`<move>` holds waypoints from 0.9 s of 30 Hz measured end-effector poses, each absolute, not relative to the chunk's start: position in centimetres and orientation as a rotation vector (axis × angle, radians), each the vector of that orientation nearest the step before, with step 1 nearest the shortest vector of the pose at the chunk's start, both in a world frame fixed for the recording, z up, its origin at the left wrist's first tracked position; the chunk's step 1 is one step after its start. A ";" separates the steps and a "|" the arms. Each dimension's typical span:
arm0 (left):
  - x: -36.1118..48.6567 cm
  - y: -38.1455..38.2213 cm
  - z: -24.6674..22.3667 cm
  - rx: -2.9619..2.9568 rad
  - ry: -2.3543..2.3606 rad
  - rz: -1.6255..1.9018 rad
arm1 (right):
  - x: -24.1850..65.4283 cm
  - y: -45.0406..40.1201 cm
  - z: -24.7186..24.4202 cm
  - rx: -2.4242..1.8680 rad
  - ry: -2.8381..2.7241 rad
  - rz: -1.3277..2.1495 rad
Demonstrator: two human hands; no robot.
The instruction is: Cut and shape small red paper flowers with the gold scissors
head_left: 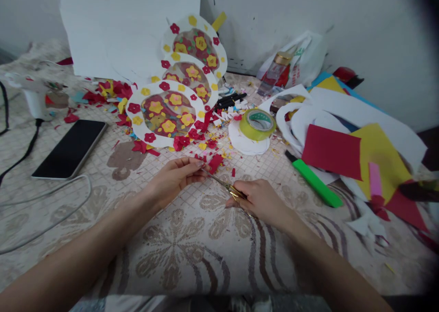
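My left hand (183,172) is closed in a pinch near the middle of the cloth-covered table. A bit of red shows at its fingertips, seemingly a small piece of red paper, mostly hidden by the fingers. Gold-handled scissors (226,184) are gripped in my right hand (259,200), their blade tips reaching my left fingertips. Just beyond lies a red paper scrap (215,163). Behind my hands, three white paper rings overlap, the front ring (209,124) decorated with red and yellow paper flowers over a clear middle.
A phone (70,150), white cable (85,179) and glue gun (32,92) lie left. Yellow-green tape (257,124) sits on white paper. Rightward are a green cutter (317,182), red paper (331,151) and yellow paper (380,152). A bottle (274,74) stands behind; paper scraps litter the table.
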State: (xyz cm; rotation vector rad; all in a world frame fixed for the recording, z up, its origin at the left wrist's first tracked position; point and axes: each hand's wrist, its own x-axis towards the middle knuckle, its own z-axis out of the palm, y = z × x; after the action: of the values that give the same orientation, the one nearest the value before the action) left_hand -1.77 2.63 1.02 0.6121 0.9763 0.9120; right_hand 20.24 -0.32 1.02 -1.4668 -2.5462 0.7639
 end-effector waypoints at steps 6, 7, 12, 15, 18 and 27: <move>-1.9 2.8 1.0 0.646 0.979 0.886 | 20.2 -0.6 1.8 -1.425 -2.415 1.089; -1.8 2.8 1.1 0.648 0.977 0.879 | 20.2 -0.7 1.9 -1.436 -2.404 1.109; -1.7 2.7 1.1 0.678 0.996 0.873 | 19.9 -0.6 2.0 -1.410 -2.380 1.187; -1.7 2.7 1.1 0.705 0.995 0.881 | 19.9 -0.6 1.9 -1.396 -2.363 1.194; -1.7 2.7 1.0 0.718 0.995 0.882 | 19.9 -0.5 1.9 -1.410 -2.352 1.197; -1.8 2.7 0.8 0.711 0.974 0.886 | 19.8 -0.4 1.9 -1.378 -2.307 1.255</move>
State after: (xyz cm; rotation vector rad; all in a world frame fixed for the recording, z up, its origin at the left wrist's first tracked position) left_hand -1.77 2.69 0.81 0.7109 0.9740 0.8858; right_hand 19.80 -0.44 1.90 -1.3781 -2.3067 1.2551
